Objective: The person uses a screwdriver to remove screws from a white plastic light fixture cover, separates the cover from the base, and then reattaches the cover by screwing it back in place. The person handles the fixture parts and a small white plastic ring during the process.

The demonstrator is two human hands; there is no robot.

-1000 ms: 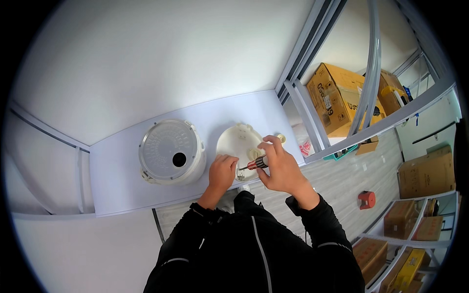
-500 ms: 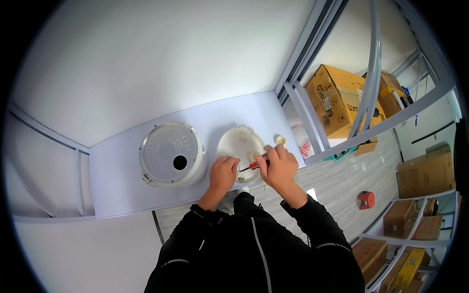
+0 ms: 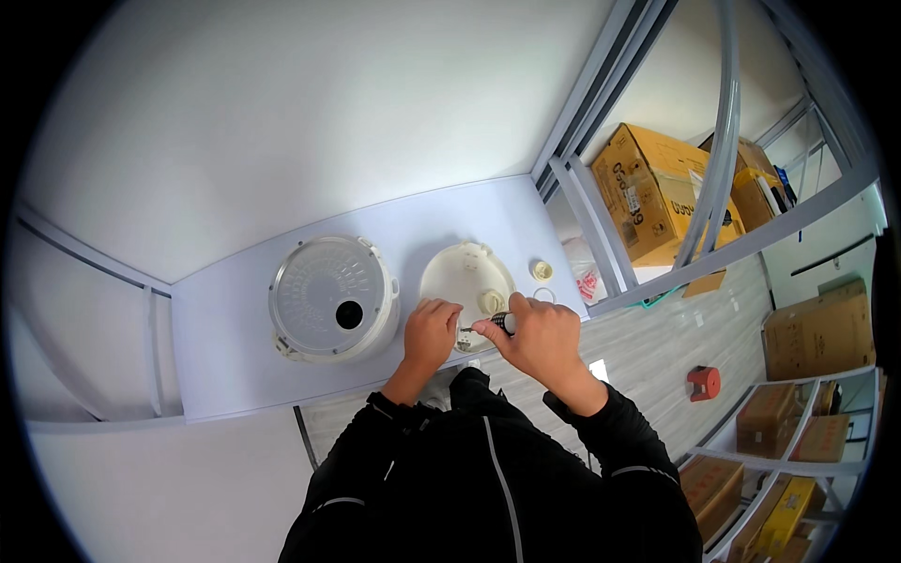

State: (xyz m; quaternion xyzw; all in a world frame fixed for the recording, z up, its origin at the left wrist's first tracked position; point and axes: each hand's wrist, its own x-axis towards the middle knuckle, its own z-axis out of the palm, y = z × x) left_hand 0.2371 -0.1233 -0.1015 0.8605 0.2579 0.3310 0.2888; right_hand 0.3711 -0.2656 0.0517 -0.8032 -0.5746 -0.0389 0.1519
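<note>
A shallow round white cover (image 3: 449, 275) lies on the pale bench, with a cream ring-shaped fitting (image 3: 490, 301) inside it. My left hand (image 3: 432, 331) is closed on the cover's near left rim. In my right hand (image 3: 544, 342) is a screwdriver (image 3: 505, 323), its dark handle partly hidden by my fingers. The thin shaft points left across the cover's near part, toward my left fingertips; what its tip touches is too small to tell. Beside the cover on the right sit a small cream round cap (image 3: 542, 270) and a thin white ring (image 3: 544, 295).
A white drum-like tub (image 3: 324, 291) with a translucent top and a dark round hole stands left of the cover. The bench (image 3: 225, 371) meets a wall behind. Grey frame bars (image 3: 591, 225), a yellow carton (image 3: 648, 197) and a red stool (image 3: 704, 382) are to the right.
My right hand has shifted slightly right and nearer and turned on the screwdriver, so less red shows on the handle. The thin ring now shows beyond it. My left hand stays at the rim.
</note>
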